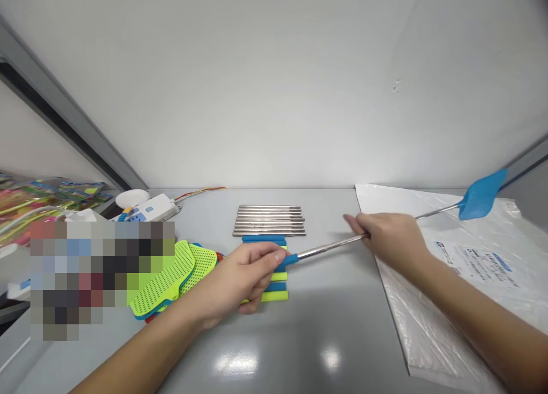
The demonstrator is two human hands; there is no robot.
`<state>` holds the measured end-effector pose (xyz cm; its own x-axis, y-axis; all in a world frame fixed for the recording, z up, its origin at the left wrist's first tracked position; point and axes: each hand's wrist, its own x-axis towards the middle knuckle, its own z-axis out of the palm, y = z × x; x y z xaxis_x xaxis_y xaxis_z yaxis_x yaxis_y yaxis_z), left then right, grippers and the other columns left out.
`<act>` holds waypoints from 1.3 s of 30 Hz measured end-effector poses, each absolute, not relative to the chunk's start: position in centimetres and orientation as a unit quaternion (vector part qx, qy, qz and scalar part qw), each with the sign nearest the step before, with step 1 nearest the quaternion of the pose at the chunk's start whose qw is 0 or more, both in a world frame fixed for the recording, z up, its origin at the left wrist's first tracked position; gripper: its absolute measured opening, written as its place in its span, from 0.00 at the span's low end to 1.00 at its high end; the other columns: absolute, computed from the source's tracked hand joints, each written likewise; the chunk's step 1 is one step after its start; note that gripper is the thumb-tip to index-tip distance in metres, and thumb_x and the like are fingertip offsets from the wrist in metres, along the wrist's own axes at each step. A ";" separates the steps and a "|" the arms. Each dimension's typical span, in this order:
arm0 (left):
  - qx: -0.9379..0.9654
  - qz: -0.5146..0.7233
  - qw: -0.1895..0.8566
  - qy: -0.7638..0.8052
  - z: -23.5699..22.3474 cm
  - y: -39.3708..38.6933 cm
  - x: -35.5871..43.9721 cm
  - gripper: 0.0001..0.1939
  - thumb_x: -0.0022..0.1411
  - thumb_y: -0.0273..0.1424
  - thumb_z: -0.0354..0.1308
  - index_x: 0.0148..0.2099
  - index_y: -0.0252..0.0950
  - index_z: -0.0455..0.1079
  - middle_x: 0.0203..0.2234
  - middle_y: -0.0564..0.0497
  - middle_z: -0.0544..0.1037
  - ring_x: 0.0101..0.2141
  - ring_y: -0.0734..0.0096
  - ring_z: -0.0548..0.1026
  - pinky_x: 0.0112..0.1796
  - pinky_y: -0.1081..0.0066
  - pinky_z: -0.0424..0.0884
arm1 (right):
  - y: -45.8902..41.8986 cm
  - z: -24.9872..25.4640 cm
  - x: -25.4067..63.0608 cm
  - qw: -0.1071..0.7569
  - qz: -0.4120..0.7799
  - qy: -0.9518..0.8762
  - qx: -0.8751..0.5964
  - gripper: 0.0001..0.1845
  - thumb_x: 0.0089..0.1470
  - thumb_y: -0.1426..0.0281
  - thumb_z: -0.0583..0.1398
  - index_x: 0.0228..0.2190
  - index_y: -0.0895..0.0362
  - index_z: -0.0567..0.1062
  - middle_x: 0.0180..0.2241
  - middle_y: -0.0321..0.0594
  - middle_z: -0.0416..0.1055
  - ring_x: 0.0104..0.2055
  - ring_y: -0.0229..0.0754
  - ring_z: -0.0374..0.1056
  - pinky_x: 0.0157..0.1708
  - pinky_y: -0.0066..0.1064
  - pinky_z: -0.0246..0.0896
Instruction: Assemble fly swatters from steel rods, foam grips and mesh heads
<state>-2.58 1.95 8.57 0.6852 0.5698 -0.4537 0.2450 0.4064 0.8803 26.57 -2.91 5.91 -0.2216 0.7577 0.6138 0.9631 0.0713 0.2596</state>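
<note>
A fly swatter (329, 248) with a blue handle, a thin metal telescopic rod and a blue paddle head stretches across the table, rising to the right. My left hand (242, 271) is closed round its blue handle. Farther along, my right hand (391, 234) grips the metal rod, with the head out beyond it. Under and beside my left hand lie several blue and yellow-green handle sleeves (276, 296), partly covered. Behind them is a row of several metal telescopic rods (269, 217). Yellow-green perforated swatter heads (166, 277) are piled left of my left hand, with blue and red ones beneath.
A white plastic mailing bag (428, 320) with a printed label covers the right side of the grey table (317, 348). At back left are a power strip (156, 208) and a white round object (132, 198). Colourful packaged goods (47, 202) lie far left, beside a pixelated patch.
</note>
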 end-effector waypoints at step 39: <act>0.519 0.060 0.785 0.333 7.2 -0.6 -1.0 0.17 0.65 0.49 0.53 0.39 0.39 0.65 0.18 0.63 0.51 0.17 0.82 0.47 0.17 0.80 0.49 | -5.6 5.5 20.5 0.151 -0.276 -0.818 -0.481 0.23 0.65 0.68 0.51 0.18 0.55 0.65 0.13 0.32 0.60 0.16 0.36 0.54 0.22 0.35 0.30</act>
<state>-0.97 -0.63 7.23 0.7712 0.4402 -0.4599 0.2508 0.4539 0.8550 20.51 -5.62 5.47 -0.4910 0.7045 0.5126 0.8710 0.3846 0.3057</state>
